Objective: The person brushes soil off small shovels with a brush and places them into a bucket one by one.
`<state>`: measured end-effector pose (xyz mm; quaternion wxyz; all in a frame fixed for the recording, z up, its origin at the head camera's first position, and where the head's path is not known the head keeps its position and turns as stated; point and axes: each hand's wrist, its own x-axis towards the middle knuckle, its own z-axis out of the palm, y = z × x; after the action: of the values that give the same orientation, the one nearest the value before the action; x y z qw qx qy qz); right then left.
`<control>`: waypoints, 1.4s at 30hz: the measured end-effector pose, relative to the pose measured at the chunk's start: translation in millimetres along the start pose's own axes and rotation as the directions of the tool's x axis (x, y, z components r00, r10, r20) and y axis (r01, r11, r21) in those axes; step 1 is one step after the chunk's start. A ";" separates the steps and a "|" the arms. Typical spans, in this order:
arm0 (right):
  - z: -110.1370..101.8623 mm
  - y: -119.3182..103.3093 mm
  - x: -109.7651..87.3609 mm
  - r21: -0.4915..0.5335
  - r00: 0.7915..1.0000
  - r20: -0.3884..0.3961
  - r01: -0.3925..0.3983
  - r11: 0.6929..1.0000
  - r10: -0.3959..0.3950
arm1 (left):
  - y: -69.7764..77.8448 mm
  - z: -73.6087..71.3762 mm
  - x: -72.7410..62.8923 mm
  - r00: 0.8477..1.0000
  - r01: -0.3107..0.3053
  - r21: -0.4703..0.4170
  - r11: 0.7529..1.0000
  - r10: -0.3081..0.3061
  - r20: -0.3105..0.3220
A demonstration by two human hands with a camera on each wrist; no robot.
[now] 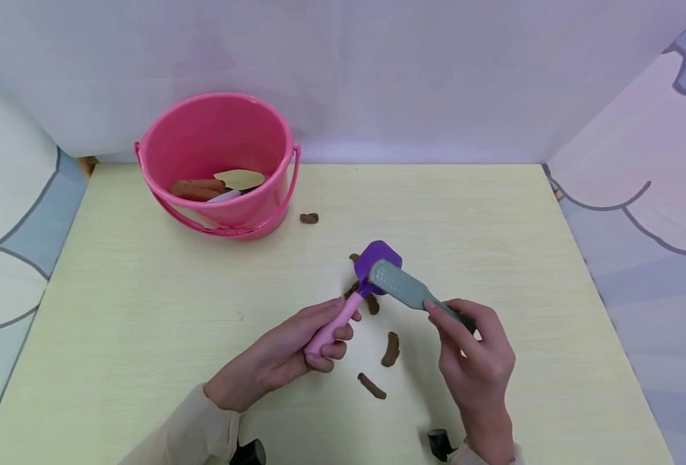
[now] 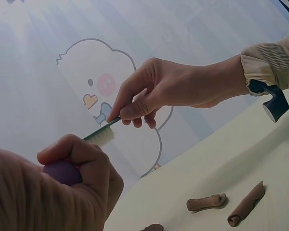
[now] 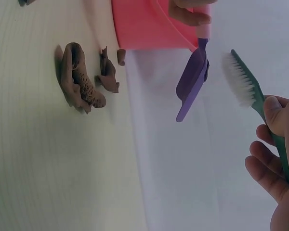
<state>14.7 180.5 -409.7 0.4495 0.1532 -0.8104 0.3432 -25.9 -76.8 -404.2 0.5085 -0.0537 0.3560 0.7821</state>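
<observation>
My left hand (image 1: 287,345) grips the pink handle of a small toy shovel (image 1: 376,254) with a purple scoop, tilted up above the table. In my right hand (image 1: 479,361) is a green brush (image 1: 401,285) with pale bristles, pinched along its handle by thumb and fingers. From the head camera the brush's head overlaps the scoop; the right wrist view shows a gap between the bristles (image 3: 241,82) and the purple scoop (image 3: 192,79). Below them lie several brown, curled, clay-like pieces (image 1: 391,349), some partly hidden under the scoop.
At the back left stands a pink bucket (image 1: 279,213) with its handle down, holding brown and pale things. One brown piece (image 1: 309,218) lies beside it. Cloth hangs (image 1: 424,84) behind the pale table (image 1: 145,310), and printed cloth flanks both sides.
</observation>
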 end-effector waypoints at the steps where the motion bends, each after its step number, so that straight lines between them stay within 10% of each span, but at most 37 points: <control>1: 0.3 -0.7 -0.2 0.007 1.000 0.015 0.010 1.000 -0.010 | 0.2 0.0 0.2 1.000 0.001 -0.001 1.000 -0.001 -0.001; 42: 14.3 0.0 -3.0 0.063 0.980 -0.154 -0.117 0.991 0.126 | 5.3 4.4 -5.8 1.000 -0.004 0.013 1.000 0.003 0.025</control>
<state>7.5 170.4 -417.4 0.4861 0.0877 -0.7707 0.4025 -26.3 -79.7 -395.7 0.5120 -0.0401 0.3548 0.7813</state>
